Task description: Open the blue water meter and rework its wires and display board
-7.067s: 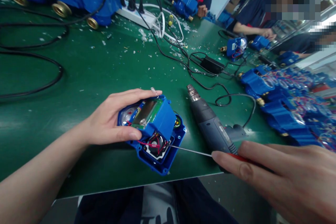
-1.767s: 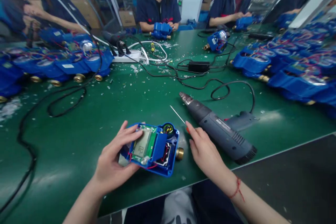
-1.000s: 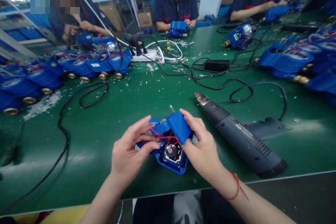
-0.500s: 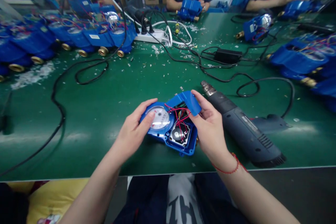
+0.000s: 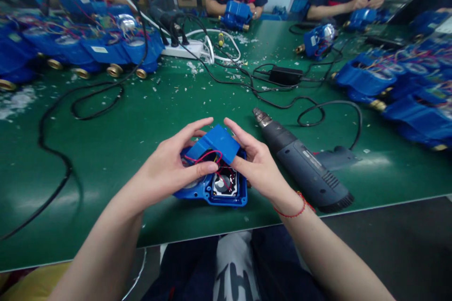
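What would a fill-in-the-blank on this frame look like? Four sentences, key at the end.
1. The cover is ____ the left hand and the right hand.
2. The heat gun lies to the ____ of the meter.
3. The bracelet is coloured ____.
4. The power strip is coloured ____.

Missing words: between; right; red; white.

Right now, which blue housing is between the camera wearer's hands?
The nearest blue housing, between the left hand and right hand, with the heat gun to its right. The other blue housings are all farther back.
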`<state>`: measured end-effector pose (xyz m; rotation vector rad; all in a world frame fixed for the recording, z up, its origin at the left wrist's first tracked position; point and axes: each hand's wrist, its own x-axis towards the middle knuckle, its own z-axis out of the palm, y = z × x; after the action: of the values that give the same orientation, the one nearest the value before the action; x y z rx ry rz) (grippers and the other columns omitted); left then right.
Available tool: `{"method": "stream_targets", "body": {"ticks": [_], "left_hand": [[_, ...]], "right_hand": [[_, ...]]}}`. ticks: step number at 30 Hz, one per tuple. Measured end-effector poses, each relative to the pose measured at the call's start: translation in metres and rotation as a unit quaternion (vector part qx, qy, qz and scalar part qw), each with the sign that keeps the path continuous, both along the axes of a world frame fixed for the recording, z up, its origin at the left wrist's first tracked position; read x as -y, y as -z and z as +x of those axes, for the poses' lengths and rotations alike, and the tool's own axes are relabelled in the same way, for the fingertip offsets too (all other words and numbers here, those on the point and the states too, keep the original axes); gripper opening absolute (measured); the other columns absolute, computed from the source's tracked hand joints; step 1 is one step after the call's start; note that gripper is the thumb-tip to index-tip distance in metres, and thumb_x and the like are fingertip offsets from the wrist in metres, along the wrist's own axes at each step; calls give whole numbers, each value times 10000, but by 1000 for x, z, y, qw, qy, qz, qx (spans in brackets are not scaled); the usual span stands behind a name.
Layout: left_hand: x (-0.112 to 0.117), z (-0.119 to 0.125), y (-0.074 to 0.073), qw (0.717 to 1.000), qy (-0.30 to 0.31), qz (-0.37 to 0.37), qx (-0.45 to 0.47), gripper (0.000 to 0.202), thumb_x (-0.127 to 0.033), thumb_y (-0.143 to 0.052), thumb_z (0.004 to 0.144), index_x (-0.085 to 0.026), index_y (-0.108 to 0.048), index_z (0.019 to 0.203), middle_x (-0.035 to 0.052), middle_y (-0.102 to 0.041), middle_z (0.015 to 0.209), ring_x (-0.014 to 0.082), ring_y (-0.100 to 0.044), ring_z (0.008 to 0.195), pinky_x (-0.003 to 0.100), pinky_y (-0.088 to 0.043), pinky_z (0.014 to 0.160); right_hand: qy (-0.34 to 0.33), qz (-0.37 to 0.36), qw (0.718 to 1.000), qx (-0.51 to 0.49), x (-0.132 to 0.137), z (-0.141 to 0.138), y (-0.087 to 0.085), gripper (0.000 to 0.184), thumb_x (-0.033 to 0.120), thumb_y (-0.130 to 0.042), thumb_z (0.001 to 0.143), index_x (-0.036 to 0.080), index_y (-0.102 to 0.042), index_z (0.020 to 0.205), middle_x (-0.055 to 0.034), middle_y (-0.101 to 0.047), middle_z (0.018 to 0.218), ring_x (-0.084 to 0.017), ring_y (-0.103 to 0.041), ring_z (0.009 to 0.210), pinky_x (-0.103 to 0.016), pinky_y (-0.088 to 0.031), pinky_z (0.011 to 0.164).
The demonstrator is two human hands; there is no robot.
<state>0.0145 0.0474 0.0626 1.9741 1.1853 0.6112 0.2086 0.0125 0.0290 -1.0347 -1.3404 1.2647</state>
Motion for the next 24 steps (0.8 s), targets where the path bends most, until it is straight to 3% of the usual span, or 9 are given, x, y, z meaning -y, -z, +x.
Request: {"method": "stream_targets", "body": {"ticks": [2, 5, 8, 11, 16, 20, 22, 24], "left_hand": [[-3, 1, 0, 1000, 2, 1, -4, 774, -598, -640, 791, -259, -429, 1454, 74, -635, 1320, 321, -615, 1155, 412, -502, 971], [-4, 2, 1, 1000, -5, -7, -23, 714, -594, -535, 855, -269, -398, 1476, 63, -629, 1338, 321, -617, 1137, 442, -484, 990], [-5, 3, 0, 999, -13, -20, -39, 714, -601, -498, 866, -267, -379, 1486, 63, -644, 1302, 326, -626, 1093, 470, -480, 984], [-5, 3, -2, 999, -16, -33, -25, 734, -589, -543, 851, -287, -350, 1492, 71, -609, 1302, 311, -616, 1079, 450, -501, 948], [2, -2, -2, 997, -30, -71, 13, 861, -549, -632, 811, -270, -248, 1529, 102, -530, 1350, 297, -577, 1113, 336, -559, 790], [6, -10, 1, 1000, -7, -28, -8, 687, -515, -596, 860, -266, -398, 1468, 69, -487, 1410, 312, -444, 1301, 409, -381, 1084], [6, -12, 2, 1000, 14, -7, -8, 579, -501, -587, 868, -264, -503, 1389, 61, -494, 1372, 312, -424, 1318, 409, -326, 1121], [6, -13, 2, 1000, 21, 4, -11, 527, -496, -584, 866, -259, -541, 1334, 61, -506, 1330, 317, -440, 1295, 400, -361, 1091]], "right_hand": [[15, -25, 998, -57, -1, 2, 4, 718, 264, -657, 811, 204, -388, 1474, -47, -653, 1219, -180, -609, 1090, -358, -467, 1013], [81, -39, 991, -101, -1, 4, 10, 618, 238, -656, 764, 183, -514, 1363, -53, -645, 1188, -162, -610, 1053, -326, -478, 997], [126, -40, 989, -65, 2, 6, 16, 486, 247, -619, 772, 163, -595, 1250, -72, -653, 1162, -166, -608, 1065, -333, -472, 1008], [125, -30, 992, -20, 7, 8, 18, 391, 275, -584, 813, 171, -626, 1188, -75, -662, 1175, -173, -610, 1098, -327, -486, 989], [146, 12, 981, 128, 15, 16, 22, 326, 227, -442, 903, 161, -625, 1165, -90, -636, 1179, -173, -601, 1077, -338, -489, 971], [148, 30, 937, 315, 23, 23, 28, 387, 122, -431, 883, 111, -594, 1234, -146, -562, 1253, -248, -483, 1193, -441, -367, 1092], [130, 14, 909, 397, 27, 23, 30, 397, 141, -457, 901, 86, -564, 1280, -176, -558, 1248, -295, -472, 1175, -500, -357, 1075], [114, -7, 881, 460, 30, 23, 29, 377, 184, -463, 935, 61, -556, 1279, -197, -576, 1195, -315, -496, 1117, -516, -383, 1030]]}}
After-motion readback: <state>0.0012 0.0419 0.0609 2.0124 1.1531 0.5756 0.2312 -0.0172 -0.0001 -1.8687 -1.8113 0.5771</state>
